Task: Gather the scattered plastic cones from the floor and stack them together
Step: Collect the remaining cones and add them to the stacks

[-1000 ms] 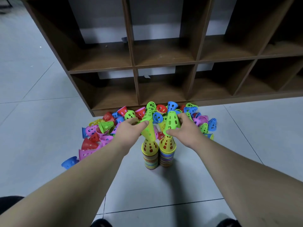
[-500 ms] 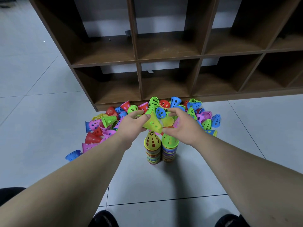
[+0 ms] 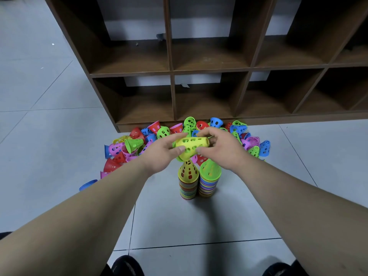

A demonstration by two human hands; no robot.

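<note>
Left hand [image 3: 159, 156], right hand [image 3: 221, 151] both grip yellow perforated plastic cone [image 3: 192, 144] sideways; turn mouth down, centre over yellow-topped stack [image 3: 188, 182], seat gently.

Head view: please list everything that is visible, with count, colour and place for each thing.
yellow cone: one, yellow, lying sideways between both grips, above the stacks
left stack: one, multicoloured, yellow cone on top, floor centre
right stack: one, multicoloured, green cone on top, beside left stack
loose cones: many; red, blue, green, pink, yellow; heaped on floor before shelf
cubby shelf: one, brown wood, behind heap
floor: grey tiles
shoes: two, black, bottom edge
left grip: holds cone's left end
right grip: holds cone's right end
</note>
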